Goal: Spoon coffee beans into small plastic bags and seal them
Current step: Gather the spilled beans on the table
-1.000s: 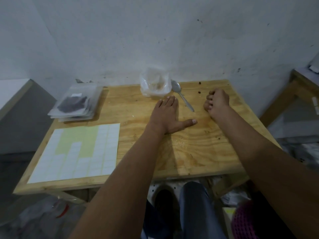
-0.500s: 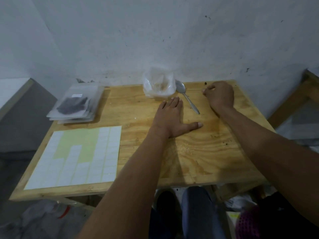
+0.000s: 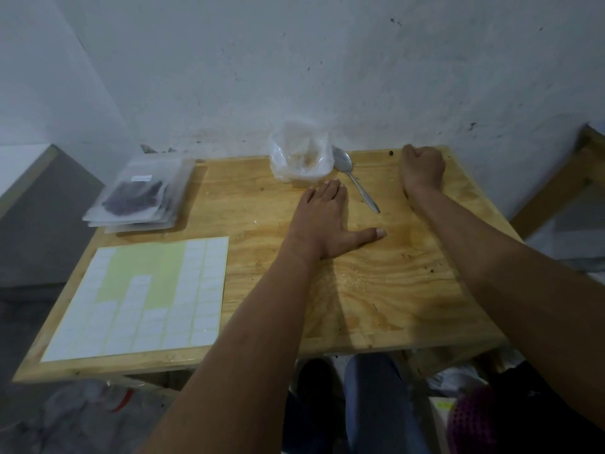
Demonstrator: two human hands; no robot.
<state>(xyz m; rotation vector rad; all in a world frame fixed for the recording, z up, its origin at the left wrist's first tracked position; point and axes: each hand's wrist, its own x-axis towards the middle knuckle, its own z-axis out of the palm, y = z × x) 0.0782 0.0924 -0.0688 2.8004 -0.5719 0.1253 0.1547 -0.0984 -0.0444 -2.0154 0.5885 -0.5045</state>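
My left hand [image 3: 327, 224] lies flat on the wooden table [image 3: 409, 290], palm down and thumb spread, with its fingertips just short of a crumpled clear plastic bag [image 3: 299, 155] by the wall. A metal spoon [image 3: 355, 181] lies on the table right of that bag, bowl toward the wall. My right hand [image 3: 422, 170] is curled into a fist at the table's far right; nothing shows in it. A dark coffee bean [image 3: 391, 153] lies just left of the fist. At the far left sits a stack of small plastic bags [image 3: 140, 194], the top one holding dark beans.
A sheet of white labels [image 3: 140, 296] on green backing covers the table's near left. A white wall rises right behind the table. Another wooden frame [image 3: 569, 181] stands to the right. My knees and a purple mesh thing [image 3: 471, 421] show below the front edge.
My right fist has moved away from me toward the wall at the far right. The left hand has stayed flat on the table.
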